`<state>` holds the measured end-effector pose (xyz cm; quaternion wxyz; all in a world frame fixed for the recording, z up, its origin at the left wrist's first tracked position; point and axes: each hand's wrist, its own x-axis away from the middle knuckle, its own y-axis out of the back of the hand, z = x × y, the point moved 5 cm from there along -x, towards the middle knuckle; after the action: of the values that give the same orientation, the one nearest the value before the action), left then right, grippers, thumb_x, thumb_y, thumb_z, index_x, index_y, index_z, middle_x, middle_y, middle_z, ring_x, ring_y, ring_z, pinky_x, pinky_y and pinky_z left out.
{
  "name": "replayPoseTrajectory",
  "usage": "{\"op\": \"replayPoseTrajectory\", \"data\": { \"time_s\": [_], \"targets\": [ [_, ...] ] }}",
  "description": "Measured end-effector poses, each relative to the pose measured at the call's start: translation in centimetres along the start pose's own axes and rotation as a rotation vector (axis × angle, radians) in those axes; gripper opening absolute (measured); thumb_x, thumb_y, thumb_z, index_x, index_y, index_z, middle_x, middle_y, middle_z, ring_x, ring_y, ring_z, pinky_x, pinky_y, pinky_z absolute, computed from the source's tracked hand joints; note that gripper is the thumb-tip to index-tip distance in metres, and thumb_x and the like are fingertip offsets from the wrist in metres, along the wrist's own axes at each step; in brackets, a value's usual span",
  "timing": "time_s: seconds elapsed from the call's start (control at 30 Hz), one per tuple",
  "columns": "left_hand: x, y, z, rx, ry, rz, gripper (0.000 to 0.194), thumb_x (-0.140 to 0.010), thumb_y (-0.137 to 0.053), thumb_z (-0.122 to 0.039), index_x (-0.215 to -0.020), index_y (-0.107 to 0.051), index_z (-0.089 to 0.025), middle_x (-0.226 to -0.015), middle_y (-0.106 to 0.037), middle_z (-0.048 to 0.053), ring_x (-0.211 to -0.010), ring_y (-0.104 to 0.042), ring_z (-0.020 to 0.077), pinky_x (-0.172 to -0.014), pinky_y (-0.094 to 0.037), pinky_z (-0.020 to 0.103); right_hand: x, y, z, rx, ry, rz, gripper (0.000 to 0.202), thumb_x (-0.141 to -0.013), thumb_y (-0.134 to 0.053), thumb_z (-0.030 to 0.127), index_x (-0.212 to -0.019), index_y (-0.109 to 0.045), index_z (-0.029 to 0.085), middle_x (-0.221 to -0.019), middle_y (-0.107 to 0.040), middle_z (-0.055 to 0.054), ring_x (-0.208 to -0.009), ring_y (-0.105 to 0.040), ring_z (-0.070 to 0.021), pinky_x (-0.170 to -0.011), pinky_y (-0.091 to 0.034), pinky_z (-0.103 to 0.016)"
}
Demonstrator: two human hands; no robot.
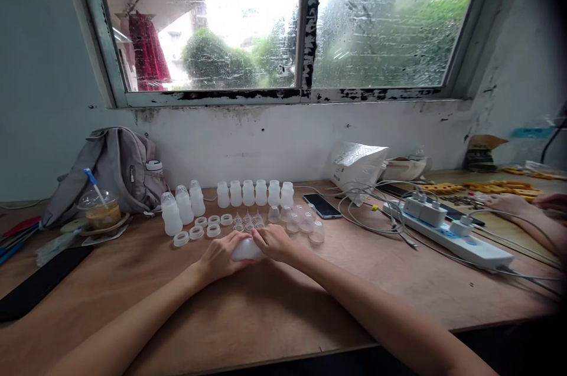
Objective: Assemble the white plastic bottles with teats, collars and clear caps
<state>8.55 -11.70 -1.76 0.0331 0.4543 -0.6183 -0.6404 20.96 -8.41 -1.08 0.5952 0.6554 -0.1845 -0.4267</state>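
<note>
Both my hands are closed around a translucent white baby bottle (246, 250) that lies tilted low over the table. My left hand (221, 255) grips its body, while my right hand (274, 242) wraps the other end; what its fingers cover is hidden. Just beyond them are several clear bottle nipples (248, 219). White collar rings (196, 232) lie in rows to the left, and clear dome caps (306, 221) sit to the right. A row of open bottle bodies (248, 193) stands behind. Three bottles with tops fitted (171, 214) stand upright at the left.
On the left are a grey backpack (119, 169), an iced drink cup (101, 208) and a black flat case (42, 284). A phone (323, 206), a white bag (358, 166), cables and a power strip (452, 235) lie right. Another person's hand (509, 206) is near yellow parts (500, 187).
</note>
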Motion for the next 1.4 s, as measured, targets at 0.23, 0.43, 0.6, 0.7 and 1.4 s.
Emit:
{"op": "replayPoseTrajectory", "data": {
  "time_s": [0.23, 0.43, 0.6, 0.7, 1.4],
  "targets": [
    [-0.4, 0.8, 0.7, 0.152, 0.179, -0.042, 0.041, -0.072, -0.056, -0.042, -0.106, -0.048, -0.021, -0.099, -0.057, 0.005, -0.088, -0.055, 0.0206, -0.077, -0.045, 0.032, -0.9, 2.3, -4.3, -0.052, -0.165, -0.150, 0.040, -0.090, -0.028, 0.037, -0.076, -0.060, 0.017, -0.075, -0.063, -0.007, -0.065, -0.057, -0.0155, -0.055, -0.030, -0.023],
    [-0.5, 1.0, 1.8, 0.264, 0.304, -0.031, 0.038, -0.073, -0.052, -0.046, -0.099, -0.051, -0.019, -0.085, -0.060, 0.003, -0.071, -0.056, 0.0162, -0.063, -0.045, 0.026, -0.7, 4.1, -11.8, 0.041, -0.539, -0.007, 0.022, -0.079, -0.046, 0.031, -0.087, -0.061, 0.018, -0.091, -0.061, -0.011, -0.085, -0.056, -0.0237, -0.061, -0.036, -0.027],
    [-0.4, 0.9, 2.3, 0.287, 0.345, -0.021, 0.040, -0.073, -0.051, -0.047, -0.101, -0.051, -0.019, -0.085, -0.060, 0.003, -0.071, -0.056, 0.0166, -0.063, -0.044, 0.025, -0.3, 3.0, -13.2, -0.003, -0.557, 0.094, 0.022, -0.066, -0.062, 0.028, -0.086, -0.063, 0.018, -0.094, -0.060, -0.012, -0.088, -0.055, -0.0259, -0.060, -0.039, -0.028],
    [-0.3, 0.7, 2.7, 0.321, 0.374, -0.010, 0.040, -0.074, -0.050, -0.048, -0.102, -0.050, -0.019, -0.085, -0.061, 0.003, -0.072, -0.057, 0.0167, -0.064, -0.044, 0.026, -0.3, 2.6, -13.0, -0.040, -0.539, 0.089, 0.022, -0.063, -0.064, 0.025, -0.083, -0.063, 0.016, -0.092, -0.060, -0.012, -0.085, -0.056, -0.0251, -0.058, -0.038, -0.026],
    [-0.5, 0.8, 2.5, 0.418, 0.387, 0.017, 0.043, -0.072, -0.051, -0.049, -0.103, -0.049, -0.019, -0.090, -0.060, 0.003, -0.080, -0.057, 0.0193, -0.073, -0.044, 0.030, -1.2, 2.5, -5.3, -0.966, -0.202, -0.128, 0.042, -0.071, -0.049, 0.056, -0.056, -0.041, 0.017, -0.043, -0.040, 0.005, -0.038, -0.036, -0.0057, -0.037, -0.025, -0.018]
  ]
}}
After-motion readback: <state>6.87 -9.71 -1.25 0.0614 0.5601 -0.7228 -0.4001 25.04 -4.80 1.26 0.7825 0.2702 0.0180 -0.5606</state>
